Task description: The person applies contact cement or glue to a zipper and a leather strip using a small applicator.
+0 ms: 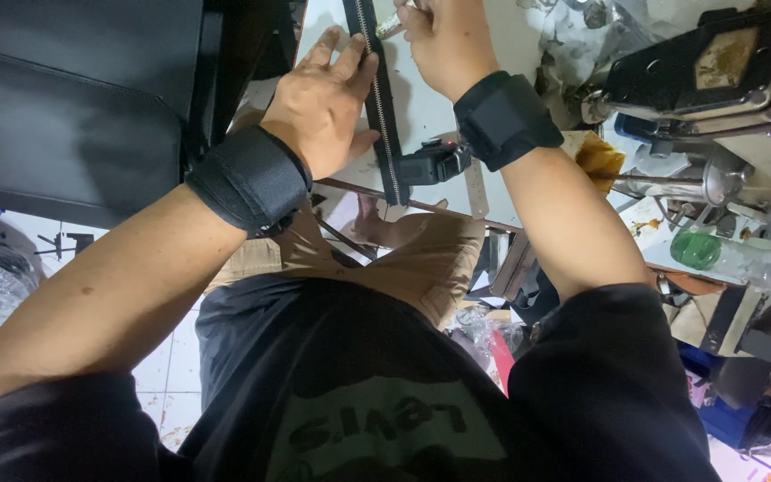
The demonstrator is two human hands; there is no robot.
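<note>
We press our left hand flat on the black zipper tape running off the worktop near edge, while our right hand pinches a small metal piece at its teeth, seemingly mid-fitting, needing steadiness.

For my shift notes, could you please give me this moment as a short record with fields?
Left hand: left hand lies flat, fingers spread, pressing the black zipper tape onto the white table.
Right hand: right hand closed around a small metal part at the zipper's teeth; exact kind unclear.
Wrists: black wrist straps on both.
Zipper: runs straight from the table's far part to its near edge.
Nearby: sewing machine to the right; green-capped plastic bottle lying below it.
</note>
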